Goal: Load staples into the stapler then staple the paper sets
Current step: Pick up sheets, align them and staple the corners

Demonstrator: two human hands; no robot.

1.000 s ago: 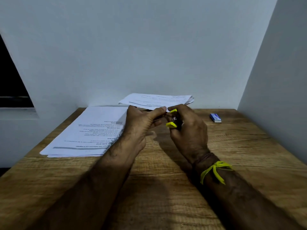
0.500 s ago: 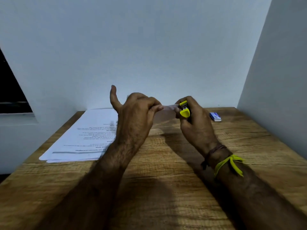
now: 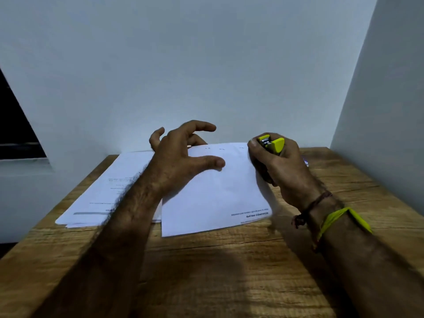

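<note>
Right hand (image 3: pixel 278 166): fingers curled round a small yellow stapler (image 3: pixel 271 144), gripping it just above the far right corner of a paper set (image 3: pixel 215 191). The stapler's yellow lever end points right; a metal part shows beside the thumb. No brand mark can be read on it.

Left hand (image 3: pixel 181 154): fingers spread and loosely bent, grasping nothing. It hovers over the left part of the same paper set; whether the thumb touches the sheet cannot be told.

The paper set lies flat on the wooden table (image 3: pixel 229 271), between the two hands, printed face up and upside down to the camera. Three small staple marks sit along its far edge. Near its right front corner the heading "REQUIRED PROPS" is legible; the smaller lines around it are too fine to read.

A larger paper stack (image 3: pixel 107 191) lies just to the left, its right edge under the paper set. It carries printed lines and a grey bar, none readable.

The right wrist wears a yellow band (image 3: pixel 341 218) and a dark thread (image 3: pixel 309 207).
</note>
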